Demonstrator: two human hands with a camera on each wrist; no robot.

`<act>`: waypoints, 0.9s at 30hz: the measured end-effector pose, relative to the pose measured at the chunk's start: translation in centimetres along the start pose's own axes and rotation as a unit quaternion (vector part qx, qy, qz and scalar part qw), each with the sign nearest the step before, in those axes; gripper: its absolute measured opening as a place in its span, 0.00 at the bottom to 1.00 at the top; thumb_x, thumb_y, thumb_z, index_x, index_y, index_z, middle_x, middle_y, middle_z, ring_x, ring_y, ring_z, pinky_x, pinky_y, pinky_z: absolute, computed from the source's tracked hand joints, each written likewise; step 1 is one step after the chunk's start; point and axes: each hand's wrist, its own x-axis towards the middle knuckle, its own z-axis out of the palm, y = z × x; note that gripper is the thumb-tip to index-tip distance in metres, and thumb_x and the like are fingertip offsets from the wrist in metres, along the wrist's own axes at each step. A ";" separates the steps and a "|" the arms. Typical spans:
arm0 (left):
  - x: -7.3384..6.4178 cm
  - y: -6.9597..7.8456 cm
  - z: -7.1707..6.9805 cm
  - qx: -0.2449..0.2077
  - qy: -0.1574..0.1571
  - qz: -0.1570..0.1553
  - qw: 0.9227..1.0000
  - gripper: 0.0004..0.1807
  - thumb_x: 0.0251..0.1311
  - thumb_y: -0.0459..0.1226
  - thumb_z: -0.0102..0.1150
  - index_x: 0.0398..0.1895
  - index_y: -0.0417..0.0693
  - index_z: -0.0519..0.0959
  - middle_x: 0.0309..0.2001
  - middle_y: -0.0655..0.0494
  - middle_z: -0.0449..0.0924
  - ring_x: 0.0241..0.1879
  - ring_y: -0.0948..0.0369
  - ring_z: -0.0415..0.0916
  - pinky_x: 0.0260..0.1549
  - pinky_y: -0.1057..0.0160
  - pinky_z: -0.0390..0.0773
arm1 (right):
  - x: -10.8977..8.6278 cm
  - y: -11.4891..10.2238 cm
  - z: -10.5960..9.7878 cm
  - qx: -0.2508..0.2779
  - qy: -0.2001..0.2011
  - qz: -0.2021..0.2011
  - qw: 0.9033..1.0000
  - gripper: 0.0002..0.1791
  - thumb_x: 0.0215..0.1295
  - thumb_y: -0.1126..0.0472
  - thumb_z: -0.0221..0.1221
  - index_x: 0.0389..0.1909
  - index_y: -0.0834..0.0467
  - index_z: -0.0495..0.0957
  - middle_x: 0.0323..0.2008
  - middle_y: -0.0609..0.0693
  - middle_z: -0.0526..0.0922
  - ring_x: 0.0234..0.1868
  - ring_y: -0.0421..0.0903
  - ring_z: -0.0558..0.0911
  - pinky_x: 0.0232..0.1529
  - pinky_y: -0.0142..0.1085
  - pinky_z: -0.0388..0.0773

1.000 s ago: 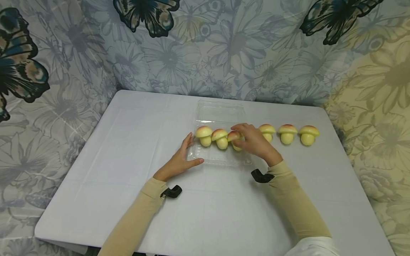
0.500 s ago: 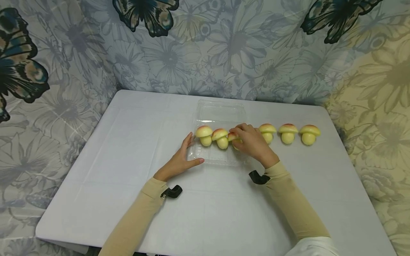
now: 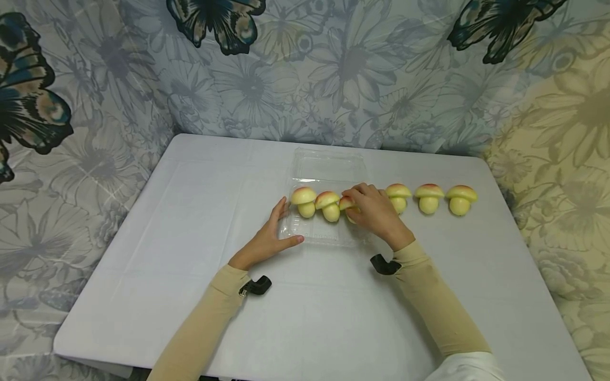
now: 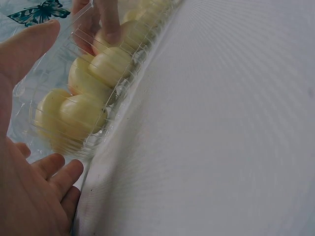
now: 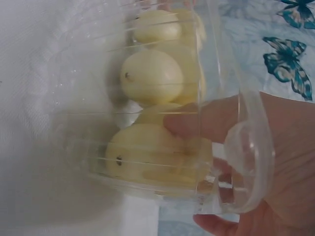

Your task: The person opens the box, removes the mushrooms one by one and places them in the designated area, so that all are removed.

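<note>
A clear plastic clamshell box (image 3: 314, 237) lies with its lid folded back. Two yellow mushrooms with red-tinged caps, one at the left (image 3: 304, 197) and one beside it (image 3: 328, 201), stand in a row inside. My right hand (image 3: 378, 214) reaches over the box's right wall and pinches a third mushroom (image 5: 142, 155) in that row, partly covered by the fingers in the head view. My left hand (image 3: 265, 241) is at the box's left side, thumb and fingers spread around the corner. The left wrist view shows its fingertips (image 4: 74, 169) right at the box's end wall.
To the right of the box, three more mushrooms stand in line on the white table: one near the right hand (image 3: 397, 194), a middle one (image 3: 428, 198) and an outer one (image 3: 460, 200). The clear lid (image 3: 329, 164) extends toward the table's back edge and the flowered backdrop (image 3: 286, 95).
My right hand has shifted slightly left and inward at the third mushroom, then stayed there over the last half second. The left hand and the other mushrooms keep their places.
</note>
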 end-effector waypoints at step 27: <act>-0.3 -0.3 -0.1 0.011 0.000 0.002 1.000 0.64 0.57 0.59 0.70 0.83 0.65 0.32 0.83 0.63 0.43 0.81 0.57 0.48 0.77 0.38 0.46 | -0.2 -0.2 0.8 -0.001 0.033 -0.005 0.999 0.22 0.66 0.60 0.65 0.60 0.58 0.78 0.57 0.59 0.79 0.56 0.61 0.77 0.57 0.56 0.70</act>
